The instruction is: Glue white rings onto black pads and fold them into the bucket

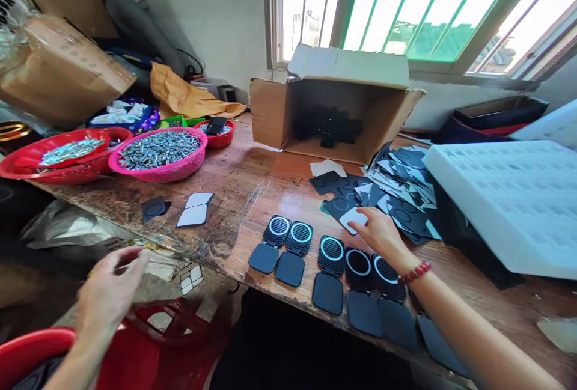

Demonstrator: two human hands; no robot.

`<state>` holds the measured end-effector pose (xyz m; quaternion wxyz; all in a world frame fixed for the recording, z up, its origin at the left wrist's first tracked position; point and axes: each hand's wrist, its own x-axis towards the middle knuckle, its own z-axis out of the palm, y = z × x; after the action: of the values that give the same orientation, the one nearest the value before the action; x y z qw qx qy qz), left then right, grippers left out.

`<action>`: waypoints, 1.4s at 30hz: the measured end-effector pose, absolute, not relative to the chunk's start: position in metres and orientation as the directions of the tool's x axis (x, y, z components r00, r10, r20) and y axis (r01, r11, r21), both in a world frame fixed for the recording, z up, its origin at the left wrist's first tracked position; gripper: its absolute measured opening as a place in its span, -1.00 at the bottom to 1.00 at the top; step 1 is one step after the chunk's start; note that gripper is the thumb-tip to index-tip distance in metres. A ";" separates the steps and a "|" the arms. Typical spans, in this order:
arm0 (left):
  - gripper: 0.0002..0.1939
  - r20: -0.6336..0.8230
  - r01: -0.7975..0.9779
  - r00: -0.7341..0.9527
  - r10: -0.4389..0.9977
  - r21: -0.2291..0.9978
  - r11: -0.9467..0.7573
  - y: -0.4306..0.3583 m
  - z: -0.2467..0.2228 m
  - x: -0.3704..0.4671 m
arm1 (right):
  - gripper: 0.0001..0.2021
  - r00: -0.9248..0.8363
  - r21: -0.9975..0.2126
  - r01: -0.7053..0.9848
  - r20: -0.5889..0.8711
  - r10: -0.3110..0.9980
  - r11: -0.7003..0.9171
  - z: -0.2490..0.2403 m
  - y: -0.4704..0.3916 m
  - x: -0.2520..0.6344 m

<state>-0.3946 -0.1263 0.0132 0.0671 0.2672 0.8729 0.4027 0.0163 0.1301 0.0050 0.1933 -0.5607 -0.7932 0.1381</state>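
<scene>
My right hand (381,232) reaches over the table, thumb and index finger closed on the edge of a thin square sheet (348,217) with a white face. Beside it spreads a loose pile of black sheets with ring outlines and white backs (406,182). My left hand (110,288) is in the air off the table's front edge, slightly blurred, fingers loosely curled with nothing visible in them. Below my right hand stand hinged black square holders with silver rings (332,249), lying unfolded in a row; the forearm hides part of the row.
An opened cardboard box (265,115) with black pieces inside stands at the back. To the right lies a white foam tray (500,198). A pink basin (157,175) and a red basin (85,172) of small metal parts sit left. Two white-faced squares (193,213) lie near the front edge.
</scene>
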 end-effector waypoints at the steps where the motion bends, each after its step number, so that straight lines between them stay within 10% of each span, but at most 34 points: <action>1: -0.60 0.090 0.407 -0.839 0.536 0.758 0.509 -0.106 0.017 -0.377 | -0.67 -0.285 -0.433 0.842 0.148 0.947 0.321 0.002 0.137 0.016; 7: -0.61 -0.036 0.123 -0.491 0.870 0.986 0.110 -0.009 0.023 -0.257 | -0.56 -0.201 -0.501 0.835 0.109 0.974 0.228 -0.005 0.151 0.008; 13: -0.59 -0.125 -0.102 -0.261 0.957 0.990 0.101 0.031 0.013 -0.179 | -0.86 -0.165 -0.721 0.668 0.097 0.981 0.184 0.014 0.143 0.015; 22: -0.51 -0.232 -0.359 -0.047 0.972 0.912 0.200 0.027 0.018 -0.148 | -0.49 -0.420 -0.974 0.178 -0.207 0.884 -0.143 0.023 0.076 0.025; 26: -0.55 -0.243 -0.345 -0.064 0.968 0.915 0.207 0.016 0.025 -0.149 | -0.56 -0.094 -0.810 0.434 0.394 0.914 0.394 0.020 0.061 0.021; 29: -0.63 -0.198 -0.280 -0.071 0.978 0.945 0.171 0.008 0.031 -0.148 | -0.84 -0.305 -0.533 0.498 0.630 0.714 0.684 0.027 0.047 0.017; 35: -0.76 -0.069 0.024 -0.066 0.995 0.997 0.071 -0.005 0.038 -0.147 | -0.81 -0.418 -0.657 0.404 0.486 0.767 0.636 0.039 0.034 0.010; 42: -0.77 -0.118 0.013 -0.014 0.993 0.993 0.118 -0.014 0.036 -0.153 | -0.63 -0.334 -0.949 0.279 0.046 0.942 0.145 0.040 0.045 0.014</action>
<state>-0.1531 -0.0142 0.0364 0.5218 0.4697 0.5354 0.4695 0.0139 0.0451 0.0397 0.3536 -0.4561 -0.6689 0.4684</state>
